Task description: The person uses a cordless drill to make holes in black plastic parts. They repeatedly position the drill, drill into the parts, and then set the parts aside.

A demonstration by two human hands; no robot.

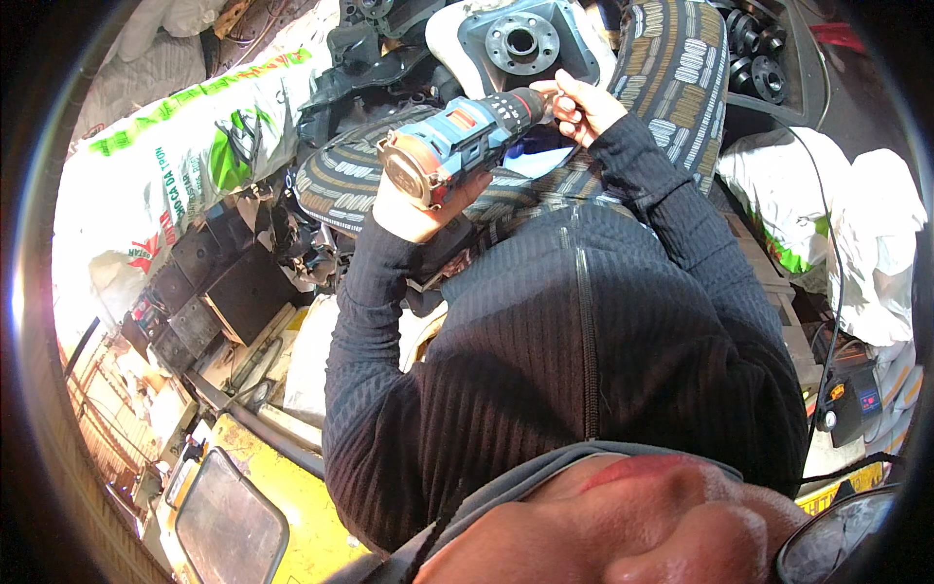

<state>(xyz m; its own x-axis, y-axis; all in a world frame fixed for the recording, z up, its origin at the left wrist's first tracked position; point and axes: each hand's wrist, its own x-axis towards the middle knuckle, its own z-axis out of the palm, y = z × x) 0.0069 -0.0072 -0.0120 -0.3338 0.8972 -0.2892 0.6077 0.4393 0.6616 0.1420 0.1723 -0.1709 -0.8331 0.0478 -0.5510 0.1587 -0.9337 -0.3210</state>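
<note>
My left hand (420, 216) is wrapped round the handle of a blue and black cordless drill (457, 141), which points up and to the right. At the drill's front end, by the dark chuck (520, 107) with its red ring, the fingers of my right hand (587, 105) are pinched together. Whatever they grip there is too small to make out. Just beyond the chuck stands a round grey metal flange (522, 45) with a centre bore and a ring of holes, on a dark squarish part with a white surround. A blue and white item (535, 159) shows below my right hand.
My patterned trouser legs (686, 68) frame the work. Left lie a large white printed sack (185, 165) and dark boxy parts (243, 287). A bin of metal hubs (764, 73) stands far right, white bags (778, 185) nearer. A cable (837, 263) hangs down at the right.
</note>
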